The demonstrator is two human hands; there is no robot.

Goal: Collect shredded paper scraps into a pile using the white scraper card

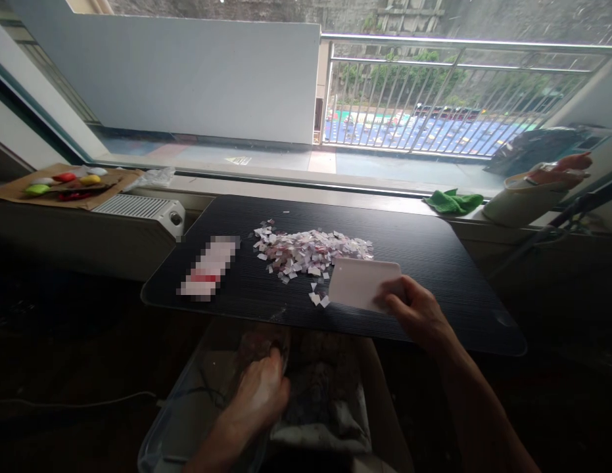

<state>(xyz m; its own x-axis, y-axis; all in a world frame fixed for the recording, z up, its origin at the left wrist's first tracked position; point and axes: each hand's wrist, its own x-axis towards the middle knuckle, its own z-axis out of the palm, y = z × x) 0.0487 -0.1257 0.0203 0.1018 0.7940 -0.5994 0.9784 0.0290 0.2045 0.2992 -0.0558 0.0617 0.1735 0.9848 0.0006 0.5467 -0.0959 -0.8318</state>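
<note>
My right hand (419, 309) is closed on the right end of a flat, pale rectangular card (357, 282), held over the dark tabletop. Just beyond the card spreads a pile of small cut paper pieces (310, 249), whitish with some pink and purple. A few loose pieces (318, 299) lie by the card's left edge. Below the table's front edge, my left hand (261, 387) has its fingers curled at the right rim of a clear plastic container (155, 420). The fingertips are partly hidden in shadow, and the container's contents are hard to make out.
A blurred-out pink and white item (210, 269) lies on the left of the black table (409, 236). Behind are a green cloth (453, 202), a pale container (522, 197) and a window. Left stand a white heater-like unit (142, 210) and cardboard (10, 187) with colourful objects.
</note>
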